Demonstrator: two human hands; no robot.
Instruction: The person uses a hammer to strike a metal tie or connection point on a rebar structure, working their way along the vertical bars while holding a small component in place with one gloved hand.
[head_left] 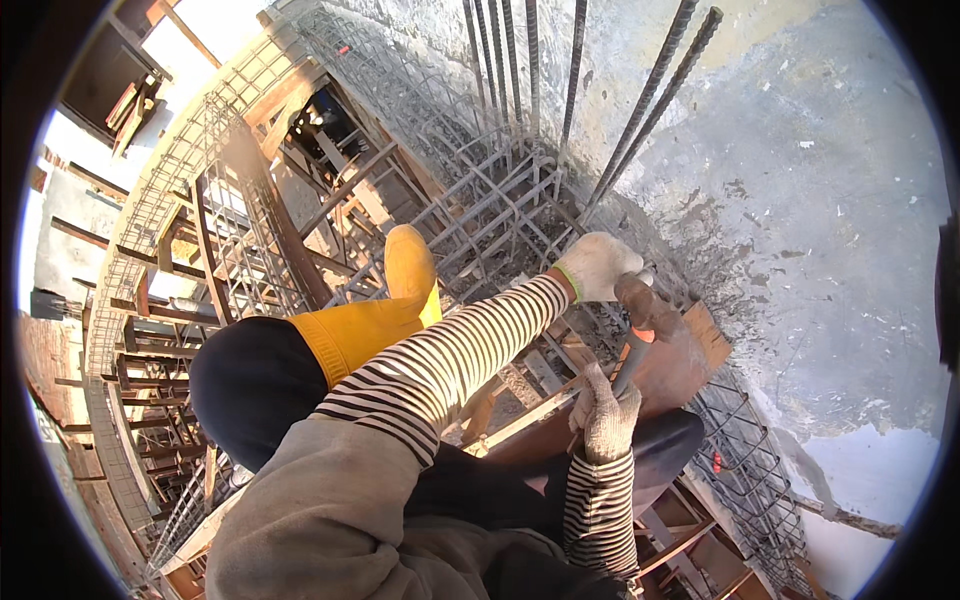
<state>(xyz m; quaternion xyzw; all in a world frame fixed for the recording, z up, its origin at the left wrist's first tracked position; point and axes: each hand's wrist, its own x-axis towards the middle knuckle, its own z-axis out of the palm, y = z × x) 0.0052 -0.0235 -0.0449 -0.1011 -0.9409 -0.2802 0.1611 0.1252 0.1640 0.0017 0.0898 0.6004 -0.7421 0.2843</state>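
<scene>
My left hand (601,267), in a white knit glove, reaches across to the concrete wall by the rebar. Its fingers are curled, and whatever they grip is hidden. Just beside them is the rusty brown head of a hammer (632,350), with a grey and orange handle. My right hand (607,415), also gloved, is closed around that handle, above my right thigh. Below the hammer lies a brown wooden board (672,372) against the wall. Crossed rebar (505,205) forms a cage just beyond my left hand.
Tall rebar rods (650,100) stick up along the grey concrete wall (800,200). A yellow boot (410,270) rests among the bars. Open gaps show timber framing (340,180) below. Curved rebar mesh (150,200) runs along the left; another rebar cage (745,450) lies at right.
</scene>
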